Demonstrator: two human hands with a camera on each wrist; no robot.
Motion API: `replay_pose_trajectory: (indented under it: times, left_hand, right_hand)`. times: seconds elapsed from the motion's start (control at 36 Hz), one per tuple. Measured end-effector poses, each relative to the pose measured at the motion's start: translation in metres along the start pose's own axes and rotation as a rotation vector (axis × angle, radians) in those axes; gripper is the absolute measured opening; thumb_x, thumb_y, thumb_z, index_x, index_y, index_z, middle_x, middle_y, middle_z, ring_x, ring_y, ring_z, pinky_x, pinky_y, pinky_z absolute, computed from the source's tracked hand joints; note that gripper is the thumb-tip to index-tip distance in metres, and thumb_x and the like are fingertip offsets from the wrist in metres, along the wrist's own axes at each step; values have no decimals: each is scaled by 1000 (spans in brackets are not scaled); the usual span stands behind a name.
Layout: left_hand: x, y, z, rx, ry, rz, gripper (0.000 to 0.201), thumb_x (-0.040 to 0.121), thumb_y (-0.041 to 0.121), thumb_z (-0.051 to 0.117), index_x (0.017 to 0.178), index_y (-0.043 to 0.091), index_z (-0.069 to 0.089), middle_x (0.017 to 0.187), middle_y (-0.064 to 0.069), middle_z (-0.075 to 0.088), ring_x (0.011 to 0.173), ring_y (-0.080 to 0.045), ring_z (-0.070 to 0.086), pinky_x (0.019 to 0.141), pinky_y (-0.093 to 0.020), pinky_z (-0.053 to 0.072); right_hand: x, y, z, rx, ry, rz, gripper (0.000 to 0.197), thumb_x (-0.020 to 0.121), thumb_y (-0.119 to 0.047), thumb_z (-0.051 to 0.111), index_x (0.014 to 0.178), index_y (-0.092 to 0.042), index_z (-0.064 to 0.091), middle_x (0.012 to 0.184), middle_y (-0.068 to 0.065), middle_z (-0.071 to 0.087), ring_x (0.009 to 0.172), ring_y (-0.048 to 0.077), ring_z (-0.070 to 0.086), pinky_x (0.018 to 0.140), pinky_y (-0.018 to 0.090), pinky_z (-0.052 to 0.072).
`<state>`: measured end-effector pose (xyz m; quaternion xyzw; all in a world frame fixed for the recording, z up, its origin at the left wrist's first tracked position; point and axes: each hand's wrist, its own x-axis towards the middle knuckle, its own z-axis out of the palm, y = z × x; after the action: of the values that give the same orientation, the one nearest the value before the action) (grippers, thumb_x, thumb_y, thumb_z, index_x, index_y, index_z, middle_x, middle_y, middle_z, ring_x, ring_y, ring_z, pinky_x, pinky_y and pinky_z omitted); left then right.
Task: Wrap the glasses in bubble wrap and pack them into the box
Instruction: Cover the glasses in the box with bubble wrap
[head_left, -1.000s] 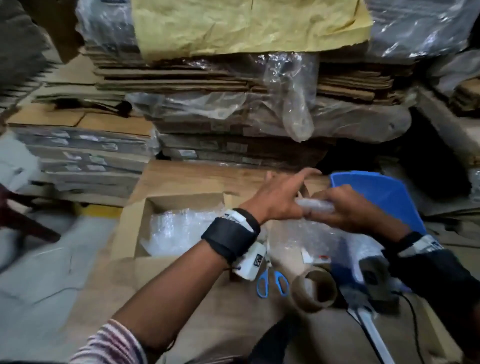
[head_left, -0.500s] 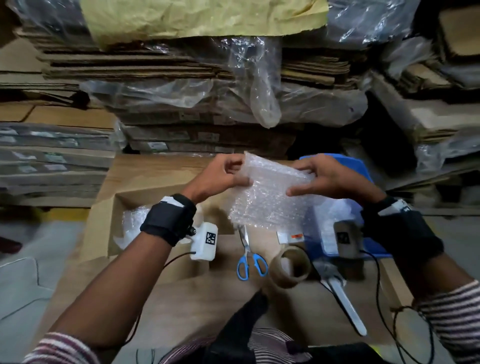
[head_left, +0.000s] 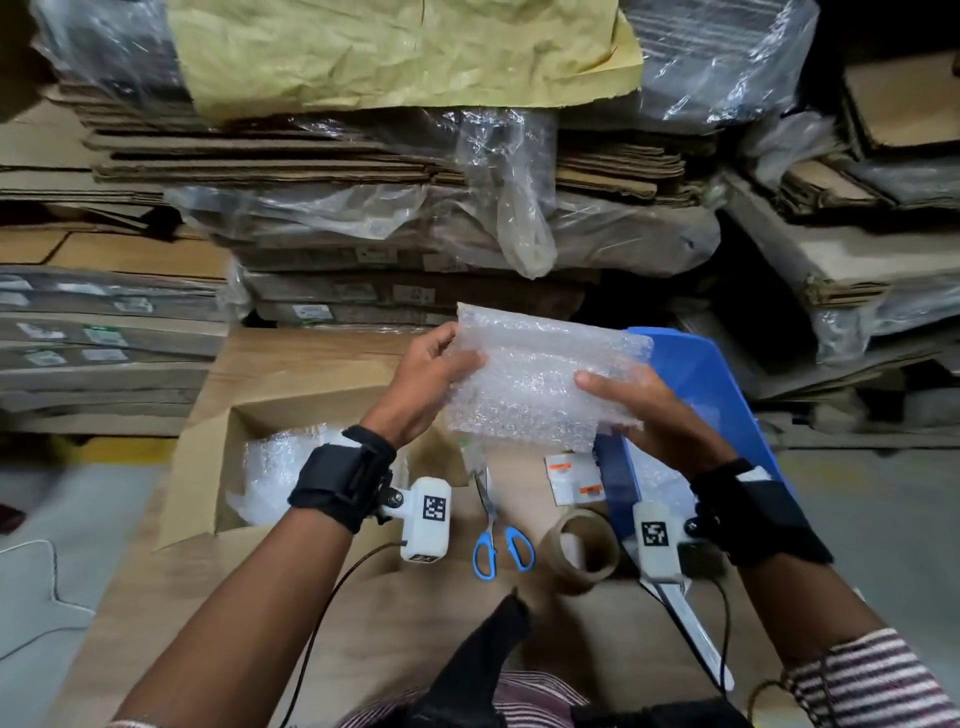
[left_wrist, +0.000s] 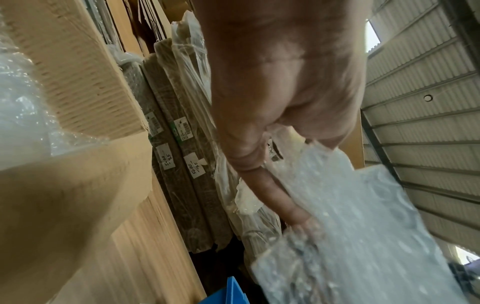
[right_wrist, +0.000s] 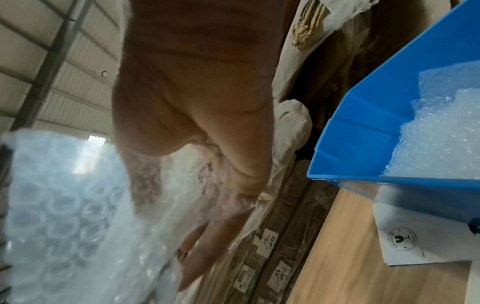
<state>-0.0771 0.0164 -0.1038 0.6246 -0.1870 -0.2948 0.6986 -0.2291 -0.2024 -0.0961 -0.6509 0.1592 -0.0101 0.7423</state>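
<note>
Both hands hold up a sheet of bubble wrap above the cardboard work surface. My left hand pinches its left edge, thumb on the near face. My right hand grips its right side, thumb on top and fingers behind. In the left wrist view the bubble wrap lies against my fingers. The right wrist view shows the bubble wrap over my fingers. An open cardboard box at the left holds a bubble-wrapped bundle. No bare glass is visible.
Blue-handled scissors, a tape roll and fragile stickers lie on the cardboard. A blue bin with more bubble wrap stands at the right. Stacks of flat cardboard under plastic rise behind.
A second ago the hands were close together over the bin with a rolled piece. They lifted and spread the bubble wrap sheet flat, and it now stands wider between them.
</note>
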Motion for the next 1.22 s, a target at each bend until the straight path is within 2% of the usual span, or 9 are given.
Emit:
replay_pose_trajectory:
  times: [0.11,0.22,0.36,0.5,0.64,0.75,0.92,1.03,1.22]
  left_hand:
    - [-9,5,0,-25,-46,-27,28,94,1,67,120,9,65,103,6,78,86,-10,74,68,-21,57]
    - [-13,3,-8,58,-134,-74,44,84,-6,76,109,26,59,92,19,77,85,3,73,68,-16,56]
    - [-19,6,-16,102,-137,-92,39,82,-3,78,117,6,65,100,0,77,94,-16,73,79,-27,59]
    - [-23,3,-27,64,-104,23,32,84,-13,70,98,14,78,120,-10,73,116,-21,69,94,-37,58]
    - [-27,1,-42,55,-90,99,48,78,-21,68,77,25,82,114,-1,75,114,-14,68,95,-50,58]
    - [-33,1,-50,81,-77,220,30,74,-6,77,80,23,82,114,-7,74,118,-24,65,94,-40,58]
    - [-38,2,-64,211,-128,301,48,75,-26,53,87,13,80,119,-8,72,123,-21,62,109,-57,45]
    - [-49,5,-86,191,-303,163,46,69,0,51,102,19,76,133,-7,67,134,-23,54,109,-61,40]
    - [-52,12,-84,158,-212,-70,49,76,32,84,120,23,65,127,-22,64,106,-26,66,98,-43,53]
  right_hand:
    - [0,4,4,19,2,5,44,93,-10,70,136,-9,59,126,14,70,115,30,69,91,39,57]
    - [0,0,7,-17,6,-23,40,89,-9,71,128,-6,64,125,17,71,120,38,65,104,48,52]
    - [-2,-5,7,-76,-50,-12,38,92,-6,69,129,-1,63,126,22,69,120,40,64,105,52,51]
    - [-5,-12,11,-95,-165,0,39,80,0,76,117,-14,75,118,11,75,114,31,67,90,33,59]
    - [1,-10,6,-37,-444,87,59,88,-32,65,141,-9,59,143,19,58,125,34,58,101,45,45]
    - [10,-14,19,28,-325,147,84,64,-82,74,101,-7,76,106,9,68,96,26,63,81,35,57]
    - [25,-15,43,-359,-266,27,39,76,-24,91,97,-18,58,91,-4,65,84,12,59,80,31,47]
    - [34,-27,48,-516,-238,33,66,66,-31,97,122,-36,63,128,5,66,115,28,63,106,54,48]
    - [56,-44,72,-681,-307,-12,78,60,-35,97,129,-45,62,137,-16,58,126,6,56,110,36,46]
